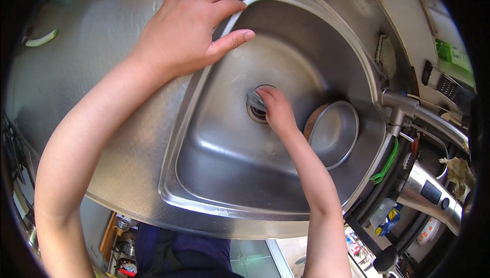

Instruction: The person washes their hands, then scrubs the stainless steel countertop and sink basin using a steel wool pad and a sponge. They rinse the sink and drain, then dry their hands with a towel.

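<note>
Down in the stainless steel sink [237, 125], my right hand [278, 110] grips a grey wire scouring pad [256, 100]. The pad is at the round drain [257, 116] and covers part of its opening. My left hand [199, 21] is spread, palm down and holding nothing, over the sink's upper left rim and the steel counter. A round metal bowl [333, 134] lies tilted against the basin's right side, just right of my right wrist.
A faucet [402, 105] stands at the sink's right edge. Near it are a green strip [386, 161], a metal grater [448, 86] and a steel-and-black handled appliance [432, 193]. A pale green vegetable piece [41, 38] lies far left on the counter [95, 21].
</note>
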The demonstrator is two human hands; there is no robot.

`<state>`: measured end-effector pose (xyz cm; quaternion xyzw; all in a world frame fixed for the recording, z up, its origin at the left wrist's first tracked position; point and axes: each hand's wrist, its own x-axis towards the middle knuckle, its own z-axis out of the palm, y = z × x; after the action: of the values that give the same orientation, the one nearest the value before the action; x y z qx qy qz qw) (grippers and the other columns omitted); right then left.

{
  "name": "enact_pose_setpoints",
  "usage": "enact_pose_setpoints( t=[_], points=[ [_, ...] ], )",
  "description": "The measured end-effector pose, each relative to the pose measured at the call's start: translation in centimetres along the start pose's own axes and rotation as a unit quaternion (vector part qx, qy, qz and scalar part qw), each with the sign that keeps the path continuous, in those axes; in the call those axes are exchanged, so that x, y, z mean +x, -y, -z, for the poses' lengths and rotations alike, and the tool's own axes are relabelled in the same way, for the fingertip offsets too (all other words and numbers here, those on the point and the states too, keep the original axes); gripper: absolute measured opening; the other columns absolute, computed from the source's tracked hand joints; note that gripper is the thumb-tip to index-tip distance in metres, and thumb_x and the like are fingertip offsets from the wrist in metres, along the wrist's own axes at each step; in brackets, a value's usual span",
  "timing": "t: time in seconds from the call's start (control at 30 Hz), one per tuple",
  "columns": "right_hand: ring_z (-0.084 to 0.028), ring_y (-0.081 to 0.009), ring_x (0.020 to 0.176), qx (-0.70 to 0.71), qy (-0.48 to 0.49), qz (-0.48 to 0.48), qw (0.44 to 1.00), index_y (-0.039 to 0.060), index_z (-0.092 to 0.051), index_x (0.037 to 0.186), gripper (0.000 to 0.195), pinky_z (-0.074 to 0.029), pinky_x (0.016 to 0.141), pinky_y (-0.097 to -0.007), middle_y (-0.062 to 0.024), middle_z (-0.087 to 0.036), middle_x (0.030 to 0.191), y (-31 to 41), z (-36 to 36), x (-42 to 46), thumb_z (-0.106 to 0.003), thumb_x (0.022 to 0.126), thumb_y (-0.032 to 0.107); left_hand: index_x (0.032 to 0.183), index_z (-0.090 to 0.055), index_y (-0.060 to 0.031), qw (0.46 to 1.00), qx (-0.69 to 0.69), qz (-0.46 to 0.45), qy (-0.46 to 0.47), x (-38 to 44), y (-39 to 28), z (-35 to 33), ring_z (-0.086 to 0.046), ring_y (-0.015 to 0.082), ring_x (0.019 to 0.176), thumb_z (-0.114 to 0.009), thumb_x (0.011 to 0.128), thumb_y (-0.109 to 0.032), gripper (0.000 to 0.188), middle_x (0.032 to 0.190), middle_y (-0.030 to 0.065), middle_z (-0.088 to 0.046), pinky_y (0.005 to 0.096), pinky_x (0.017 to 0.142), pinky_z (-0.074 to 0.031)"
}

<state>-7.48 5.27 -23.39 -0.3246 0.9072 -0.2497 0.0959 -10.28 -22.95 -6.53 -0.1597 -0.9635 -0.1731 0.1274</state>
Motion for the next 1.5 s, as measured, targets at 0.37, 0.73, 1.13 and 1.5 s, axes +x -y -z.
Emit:
enact_pose_setpoints(
  t=[0.37,0.73,1.13,1.5],
  points=[
    [-0.043,-0.037,0.115,-0.141,-0.116,-0.225,0.957,0.0096,-0.042,0.128,0.05,-0.038,0.097,-0.0379,-0.0231,-0.045,0.126,-3.2,1.0,0.3,-0.052,0.08,0.0,0.103,-0.059,-0.0048,1.0,-0.005,-0.007,-0.011,-0.1,0.3,-0.7,-0.041,0.0377,0.118,-0.059,0.079,-0.04,0.043,0.123,0.0183,-0.048,0.0536,0.1,-0.028],
    [-0.051,-0.0323,0.109,-0.028,-0.112,-0.147,0.982,0.0053,-0.05,0.12,0.056,-0.041,0.095,-0.0388,-0.0192,-0.053,0.118,2.2,5.5,-4.0,-0.046,0.067,-0.014,0.104,-0.059,-0.0059,1.0,-0.014,0.009,-0.007,-0.4,0.4,-0.7,-0.041,0.0368,0.118,-0.059,0.078,-0.041,0.043,0.124,0.0178,-0.048,0.0528,0.101,-0.027],
    [-0.045,-0.0386,0.114,-0.144,0.014,-0.206,0.968,-0.0033,-0.049,0.117,0.038,-0.041,0.093,-0.0414,-0.0264,-0.044,0.125,1.6,0.7,-3.6,-0.046,0.08,0.002,0.109,-0.058,-0.0091,0.999,0.043,-0.009,-0.021,-0.3,0.8,-1.7,-0.034,0.0284,0.126,-0.054,0.083,-0.039,0.04,0.131,0.008,-0.045,0.0463,0.106,-0.022],
    [-0.049,-0.0392,0.103,-0.249,-0.032,-0.351,0.902,0.0072,-0.04,0.129,0.047,-0.045,0.085,-0.0423,-0.0257,-0.044,0.122,-4.8,3.3,1.6,-0.048,0.083,0.009,0.108,-0.059,-0.0093,0.999,0.039,-0.006,-0.011,0.0,0.5,-1.3,-0.035,0.0283,0.126,-0.056,0.083,-0.037,0.038,0.131,0.0073,-0.045,0.0462,0.105,-0.023]
  ],
)
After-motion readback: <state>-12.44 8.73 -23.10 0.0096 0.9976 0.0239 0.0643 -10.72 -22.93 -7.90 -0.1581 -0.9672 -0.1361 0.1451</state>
